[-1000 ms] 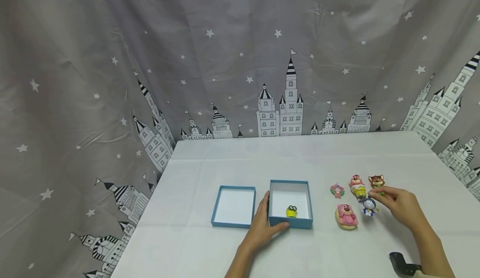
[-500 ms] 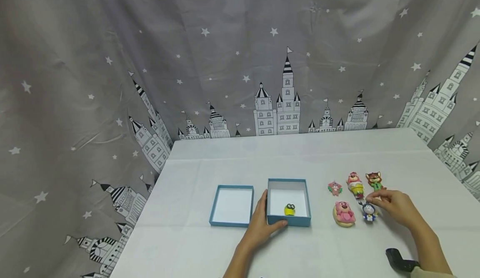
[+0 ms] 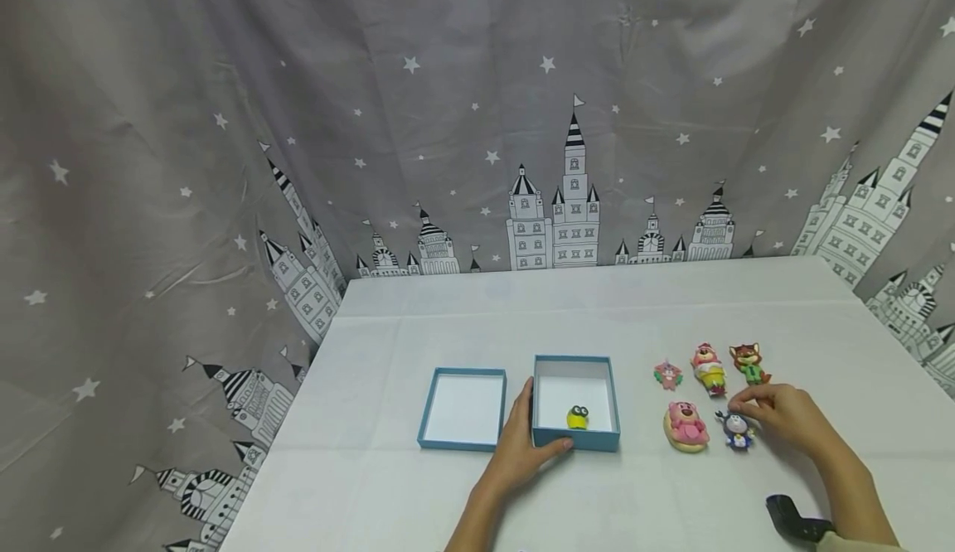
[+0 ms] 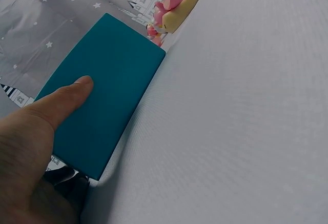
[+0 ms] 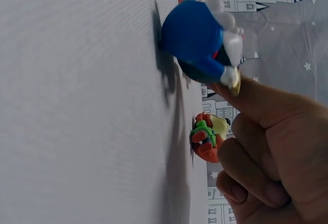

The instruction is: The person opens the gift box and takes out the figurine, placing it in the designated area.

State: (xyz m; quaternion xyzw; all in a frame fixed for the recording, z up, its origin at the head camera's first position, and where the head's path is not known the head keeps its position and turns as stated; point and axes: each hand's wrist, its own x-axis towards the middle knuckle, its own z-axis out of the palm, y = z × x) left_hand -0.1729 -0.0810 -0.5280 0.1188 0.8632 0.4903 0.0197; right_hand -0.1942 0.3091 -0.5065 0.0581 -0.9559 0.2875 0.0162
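My left hand holds a blue open box at its near left corner, thumb on the front wall and fingers along the left side. Inside the box, near its front wall, sits a small yellow figurine with big round eyes. To the right, my right hand pinches a blue and white cartoon figurine at its upper part. Seen in the right wrist view, that figurine's blue rounded side hides most of the pinching fingertips. Its shadow falls on the white table beside it.
A blue-rimmed white lid lies left of the box. Around the right hand lie a pink bear on a round base, a small pink star-shaped figurine, a pink and yellow figurine and a fox figurine. A printed curtain hangs behind.
My right hand has moved slightly toward the near edge with the blue and white figurine, uncovering more of the fox figurine. The left hand stays at the box.
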